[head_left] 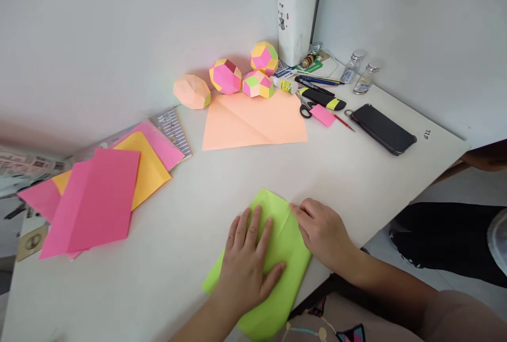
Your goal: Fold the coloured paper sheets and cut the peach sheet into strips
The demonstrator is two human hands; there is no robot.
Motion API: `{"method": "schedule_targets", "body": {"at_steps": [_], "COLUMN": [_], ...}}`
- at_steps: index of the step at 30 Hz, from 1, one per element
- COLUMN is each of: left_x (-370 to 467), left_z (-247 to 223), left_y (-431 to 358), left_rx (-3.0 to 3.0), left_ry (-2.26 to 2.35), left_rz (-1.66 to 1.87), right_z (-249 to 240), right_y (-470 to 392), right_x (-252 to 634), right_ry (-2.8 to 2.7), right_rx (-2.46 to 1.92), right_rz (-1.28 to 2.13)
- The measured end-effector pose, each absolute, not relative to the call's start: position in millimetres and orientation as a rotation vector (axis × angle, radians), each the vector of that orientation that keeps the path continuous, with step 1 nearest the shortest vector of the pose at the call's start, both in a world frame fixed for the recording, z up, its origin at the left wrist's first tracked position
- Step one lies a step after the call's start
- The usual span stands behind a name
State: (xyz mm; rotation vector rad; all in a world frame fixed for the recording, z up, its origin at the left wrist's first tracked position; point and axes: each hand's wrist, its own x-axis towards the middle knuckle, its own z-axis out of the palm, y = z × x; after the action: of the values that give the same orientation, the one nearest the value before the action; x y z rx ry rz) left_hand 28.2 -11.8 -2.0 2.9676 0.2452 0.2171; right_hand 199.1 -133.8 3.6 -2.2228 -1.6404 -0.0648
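Observation:
A sheet of lime-green paper [273,299], folded, lies on the white table close to my body. My left hand [245,268] rests flat on it, fingers spread. At the paper's upper right edge is my right hand [327,231], its fingers curled together and the index fingertip on the edge near the corner. A crease runs across the paper between my hands. Beyond it lies a creased peach sheet [253,122]. Several faceted paper balls stand behind that sheet, among them a peach one [192,92] and a pink-and-yellow one [225,76].
Pink sheets [103,199] and a yellow sheet [144,167] overlap on the left. Scissors [305,109], a glue bottle [285,85], a black cutter knife [321,98] and a phone [383,128] lie at the back right. Two small glass jars [366,79] stand near a white container [296,14].

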Motion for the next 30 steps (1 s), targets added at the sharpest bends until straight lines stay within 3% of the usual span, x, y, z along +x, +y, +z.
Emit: {"method": "schedule_targets", "body": {"at_steps": [30], "left_x": [28.6], "left_z": [-3.6], "left_y": [-10.2], "left_rx": [2.969], "left_ry": [0.265], "left_rz": [0.168], "right_z": [2.8], "right_y": [-142.0], "right_x": [202.3], "right_ry": [-1.522], "right_rx": [-2.207], "right_rz": [-0.187]}}
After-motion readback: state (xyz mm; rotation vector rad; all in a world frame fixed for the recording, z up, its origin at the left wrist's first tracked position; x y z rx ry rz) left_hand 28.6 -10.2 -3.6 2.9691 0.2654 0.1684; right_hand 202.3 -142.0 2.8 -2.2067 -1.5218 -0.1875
